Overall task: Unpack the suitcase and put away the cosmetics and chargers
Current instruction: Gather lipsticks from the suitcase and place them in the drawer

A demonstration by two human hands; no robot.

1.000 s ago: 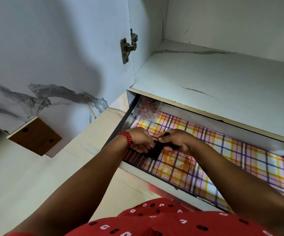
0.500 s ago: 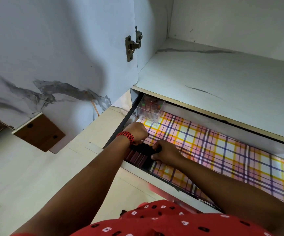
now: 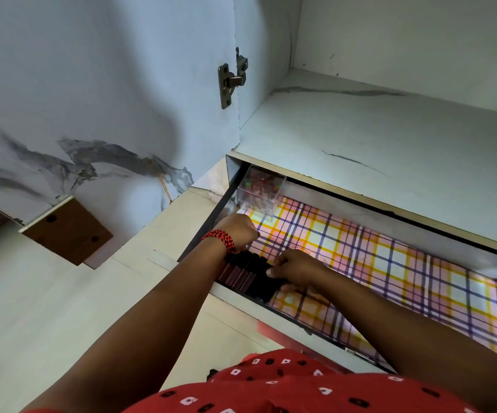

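A row of lip gloss tubes (image 3: 241, 274) with black caps lies in the front left corner of the open drawer (image 3: 235, 293). My right hand (image 3: 296, 269) rests on the right end of the row, its fingers curled over the black tubes. My left hand (image 3: 238, 231), with a red and black band at the wrist, hovers just behind the row. Its fingers curl downward, and what they touch is hidden. A clear acrylic box (image 3: 260, 192) holding small coloured items stands in the drawer's back left corner.
Plaid paper (image 3: 390, 263) lines the drawer floor to the right of my hands. A marbled white shelf (image 3: 360, 123) sits above the drawer. The cupboard door (image 3: 92, 84) stands open at the left on a metal hinge (image 3: 230, 80). Pale floor lies below.
Both hands held a black item above the drawer's middle a second ago. They have since dropped to the front left corner, where the tubes now lie in a row.
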